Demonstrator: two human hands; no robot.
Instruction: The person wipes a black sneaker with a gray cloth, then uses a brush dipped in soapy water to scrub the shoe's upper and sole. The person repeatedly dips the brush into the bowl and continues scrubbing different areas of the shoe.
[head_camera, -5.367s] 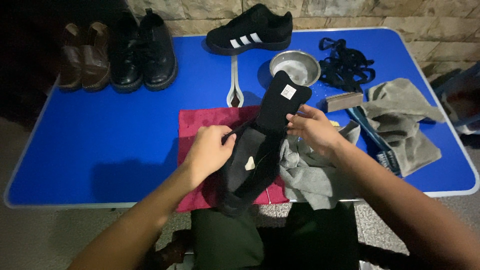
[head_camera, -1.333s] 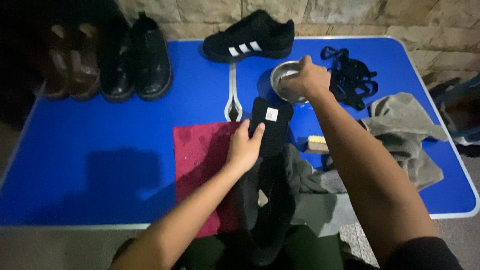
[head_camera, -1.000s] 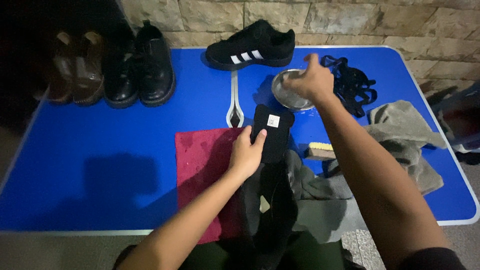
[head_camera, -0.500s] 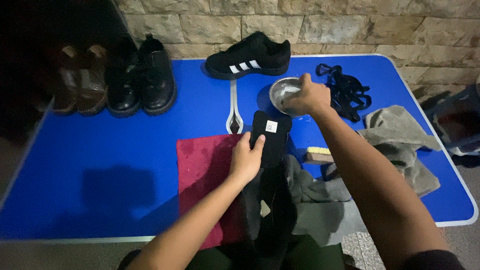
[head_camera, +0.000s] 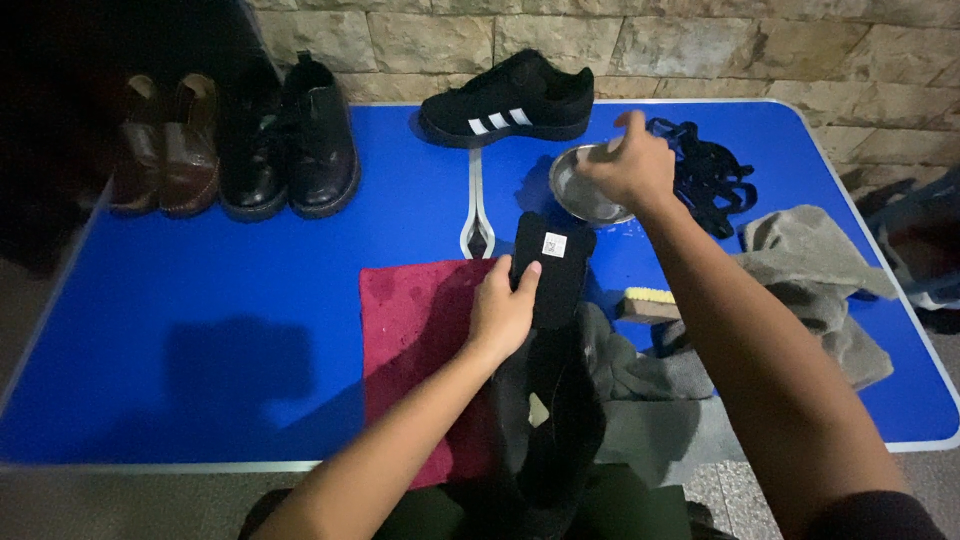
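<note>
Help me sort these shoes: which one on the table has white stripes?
The black sneaker at the back, lying alone by the wall; the brown pair and black pair are plain.

Right hand (head_camera: 632, 168) has left the shoe (head_camera: 548, 270) and reached to the bowl (head_camera: 585, 190) at one o'clock.

Dim, head-on light; dark upper-left corner, soft arm shadow on the blue table (head_camera: 200, 330), slight motion blur.
</note>
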